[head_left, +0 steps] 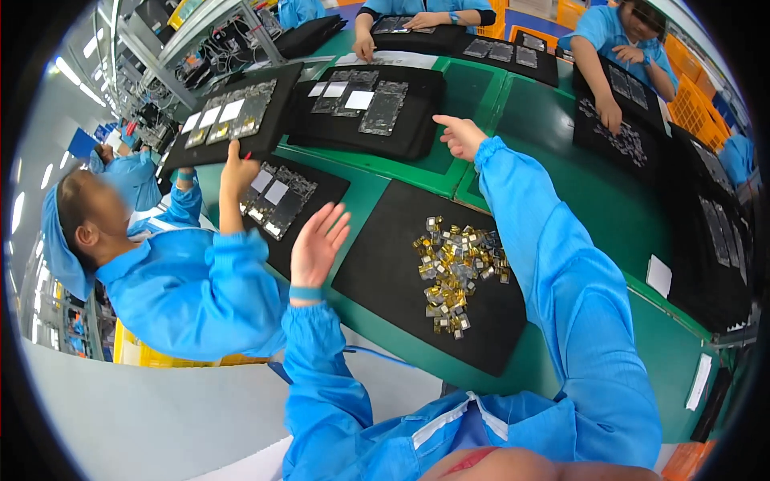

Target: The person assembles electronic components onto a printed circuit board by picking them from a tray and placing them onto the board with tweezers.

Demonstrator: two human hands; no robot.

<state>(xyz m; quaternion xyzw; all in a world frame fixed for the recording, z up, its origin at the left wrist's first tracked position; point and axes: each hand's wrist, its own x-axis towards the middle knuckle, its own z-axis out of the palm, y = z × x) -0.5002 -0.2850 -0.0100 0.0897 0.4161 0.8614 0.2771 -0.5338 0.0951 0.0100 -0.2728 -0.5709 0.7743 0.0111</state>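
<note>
Partly, the person's right sleeve [553, 248] hides the black mat [385, 256].

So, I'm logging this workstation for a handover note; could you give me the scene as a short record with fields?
Left hand: open, holding nothing visible
Right hand: index finger extended toward a black pad bearing circuit boards; contact unclear
Black mat: carries a loose pile of small gold-and-silver parts
Co-worker's hand, left side: at the edge of another board-laden pad
Work surface: green bench
</note>
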